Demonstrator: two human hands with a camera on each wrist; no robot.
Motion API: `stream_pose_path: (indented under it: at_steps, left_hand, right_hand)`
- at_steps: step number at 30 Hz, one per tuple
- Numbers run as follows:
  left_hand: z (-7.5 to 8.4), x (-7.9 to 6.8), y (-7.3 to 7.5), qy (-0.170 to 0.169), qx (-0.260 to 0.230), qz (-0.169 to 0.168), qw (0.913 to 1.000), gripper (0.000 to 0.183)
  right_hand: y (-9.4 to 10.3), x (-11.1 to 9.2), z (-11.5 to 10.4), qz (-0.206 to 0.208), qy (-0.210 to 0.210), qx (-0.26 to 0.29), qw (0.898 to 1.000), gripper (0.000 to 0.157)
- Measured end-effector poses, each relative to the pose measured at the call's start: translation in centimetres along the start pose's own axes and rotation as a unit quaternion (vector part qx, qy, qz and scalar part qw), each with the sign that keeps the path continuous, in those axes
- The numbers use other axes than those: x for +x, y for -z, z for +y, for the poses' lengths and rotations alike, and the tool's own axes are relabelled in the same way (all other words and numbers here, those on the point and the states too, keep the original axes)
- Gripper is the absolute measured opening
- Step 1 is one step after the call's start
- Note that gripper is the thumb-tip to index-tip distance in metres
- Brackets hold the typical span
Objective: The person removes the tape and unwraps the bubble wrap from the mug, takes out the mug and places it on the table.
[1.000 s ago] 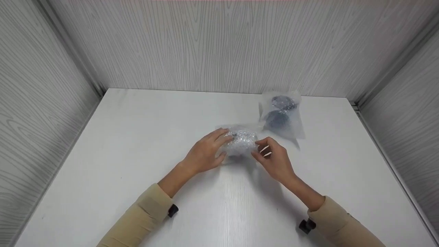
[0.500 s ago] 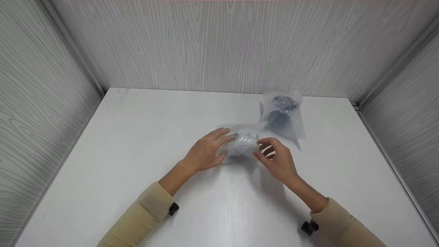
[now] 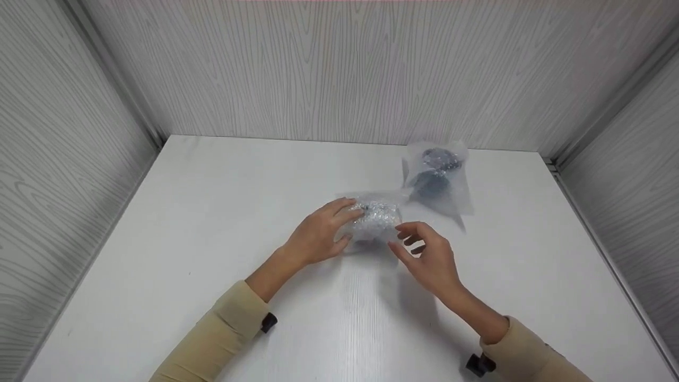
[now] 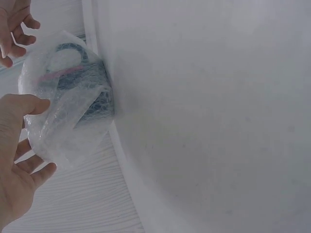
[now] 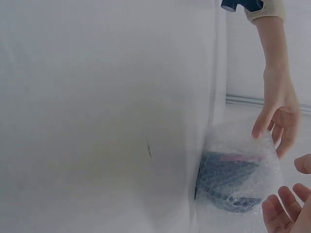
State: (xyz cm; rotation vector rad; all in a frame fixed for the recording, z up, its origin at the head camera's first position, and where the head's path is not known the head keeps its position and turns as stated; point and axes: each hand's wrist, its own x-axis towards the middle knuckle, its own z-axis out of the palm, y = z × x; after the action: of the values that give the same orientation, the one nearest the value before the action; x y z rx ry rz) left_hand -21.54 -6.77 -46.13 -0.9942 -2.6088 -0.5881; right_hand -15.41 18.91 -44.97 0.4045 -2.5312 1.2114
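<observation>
A bubble-wrap bag lies mid-table in the head view. Through the clear plastic the left wrist view shows a dark object with a ring-shaped part above and a pink strip across it. My left hand grips the bag's left end, thumb on the near side and fingers over the top. At the right end is my right hand, its fingers loosely curved and thumb apart, with a gap between them. In the right wrist view the fingers of this right hand are spread beside the plastic.
Behind and to the right lies a second bubble-wrap bag with two dark round things inside, near the table's back edge. Pale wood-grain panels close in the white table at the back and on both sides.
My right hand has drawn slightly down toward me, and its thumb and fingers have parted at the bag's right end. My left hand and both bags stay nearly in place.
</observation>
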Motion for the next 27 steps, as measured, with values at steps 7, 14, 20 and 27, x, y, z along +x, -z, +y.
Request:
stream_pose_path:
  at_steps: [7,14,20,27]
  left_hand:
    - [0.0,0.0,-0.1,0.002,0.001,-0.002,1.0000,0.053]
    - [0.0,0.0,-0.1,-0.002,0.019,-0.003,0.9998,0.052]
    - [-0.1,0.0,-0.1,-0.008,0.014,-0.001,0.9999,0.052]
    - [0.0,-0.1,-0.2,-0.006,0.016,-0.003,0.9999,0.052]
  right_hand:
    - [-0.3,-0.5,-0.5,-0.039,-0.037,0.044,0.998,0.032]
    - [-1.0,-0.8,-0.4,-0.039,-0.058,0.064,0.995,0.031]
    - [-1.6,-0.7,0.0,-0.035,-0.067,0.067,0.995,0.030]
    - [-2.0,-0.5,0.2,-0.053,-0.082,0.080,0.992,0.032]
